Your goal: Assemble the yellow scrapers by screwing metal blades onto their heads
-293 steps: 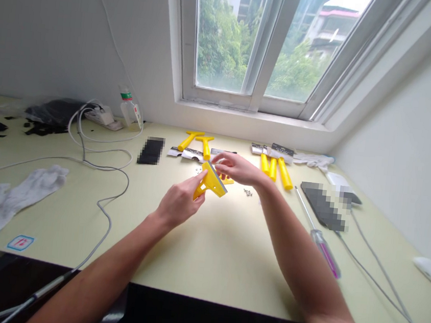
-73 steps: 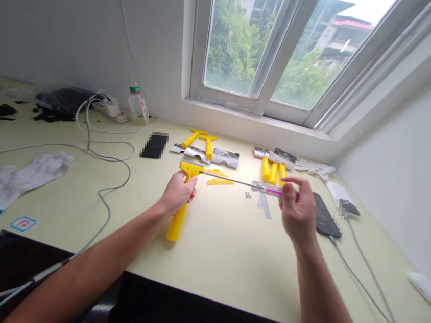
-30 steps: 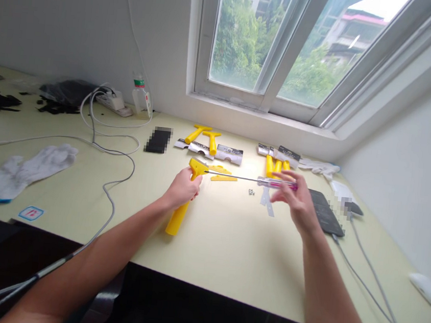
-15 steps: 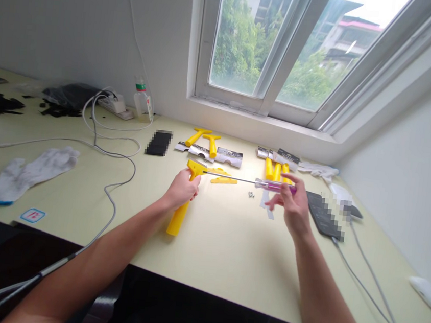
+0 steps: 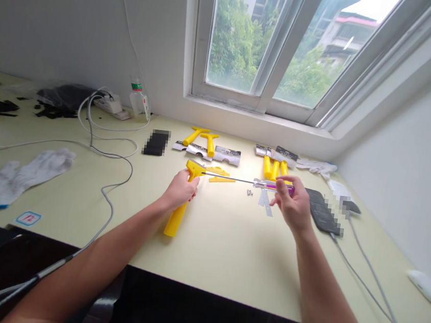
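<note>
My left hand (image 5: 182, 189) is closed around the neck of a yellow scraper (image 5: 176, 220), its handle slanting down toward the table's front. A screwdriver (image 5: 265, 184) with a clear and purple handle is held in my right hand (image 5: 291, 203). Its long shaft runs level to the left, and the tip meets the side of the scraper's head. Behind the shaft lie flat yellow plastic pieces (image 5: 221, 180). Small screws (image 5: 249, 192) rest just below the shaft, with thin metal blades (image 5: 266, 204) beside them, close to my right fingers.
More yellow scrapers (image 5: 210, 145) lie at the back on printed cards (image 5: 227, 155), others (image 5: 275, 171) at back right. A black phone-like device (image 5: 323, 212) with a cable is right of my hand. White gloves (image 5: 25, 175), cables (image 5: 114, 189) and a plastic bottle (image 5: 138, 99) lie left.
The fingers of my right hand have shifted on the screwdriver's handle. The whole view has moved slightly; my left hand still grips the scraper.
</note>
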{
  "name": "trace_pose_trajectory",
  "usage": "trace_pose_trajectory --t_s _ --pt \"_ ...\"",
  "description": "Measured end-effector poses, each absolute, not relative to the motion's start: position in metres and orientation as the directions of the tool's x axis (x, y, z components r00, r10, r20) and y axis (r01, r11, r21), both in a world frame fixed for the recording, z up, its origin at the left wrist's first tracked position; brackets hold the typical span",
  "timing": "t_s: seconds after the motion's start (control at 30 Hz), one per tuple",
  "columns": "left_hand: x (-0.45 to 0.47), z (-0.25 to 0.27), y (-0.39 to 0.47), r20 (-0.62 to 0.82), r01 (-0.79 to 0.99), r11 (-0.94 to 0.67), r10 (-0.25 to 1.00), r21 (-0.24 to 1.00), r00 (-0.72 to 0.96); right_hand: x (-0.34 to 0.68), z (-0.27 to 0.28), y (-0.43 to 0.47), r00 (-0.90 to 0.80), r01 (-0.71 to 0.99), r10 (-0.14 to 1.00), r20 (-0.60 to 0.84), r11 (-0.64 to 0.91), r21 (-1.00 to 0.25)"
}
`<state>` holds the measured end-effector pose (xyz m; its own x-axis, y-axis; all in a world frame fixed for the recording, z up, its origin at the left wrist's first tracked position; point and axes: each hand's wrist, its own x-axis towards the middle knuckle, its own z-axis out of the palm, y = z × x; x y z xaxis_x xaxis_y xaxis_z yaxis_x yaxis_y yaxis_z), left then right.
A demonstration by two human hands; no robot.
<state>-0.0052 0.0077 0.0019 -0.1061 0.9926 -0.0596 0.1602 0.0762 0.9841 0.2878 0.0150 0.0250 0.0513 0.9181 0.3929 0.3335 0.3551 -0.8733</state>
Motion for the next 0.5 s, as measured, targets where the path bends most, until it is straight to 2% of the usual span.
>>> trace_pose_trajectory --t_s 0.1,0.2,0.27,0.4,0.5 --pt "-0.007 0.001 0.009 -0.040 0.148 0.057 0.993 0.987 -0.114 0.288 0.023 0.017 -0.057 0.247 0.931 0.360 0.362 -0.899" --pt "-0.008 0.001 0.011 -0.039 0.159 0.057 0.993 0.986 -0.114 0.285 0.019 0.018 0.026 0.315 0.943 0.331 0.307 -0.898" --pt "-0.009 0.001 0.012 -0.050 0.174 0.070 0.992 0.982 -0.119 0.282 0.017 0.018 0.052 0.301 0.945 0.323 0.294 -0.907" --pt "-0.010 0.000 0.013 -0.057 0.187 0.082 0.989 0.979 -0.133 0.276 0.017 0.016 -0.066 0.194 0.938 0.342 0.348 -0.917" --pt "-0.010 0.000 0.014 -0.058 0.176 0.082 0.989 0.981 -0.139 0.275 0.019 0.015 -0.028 0.189 0.915 0.404 0.401 -0.896"
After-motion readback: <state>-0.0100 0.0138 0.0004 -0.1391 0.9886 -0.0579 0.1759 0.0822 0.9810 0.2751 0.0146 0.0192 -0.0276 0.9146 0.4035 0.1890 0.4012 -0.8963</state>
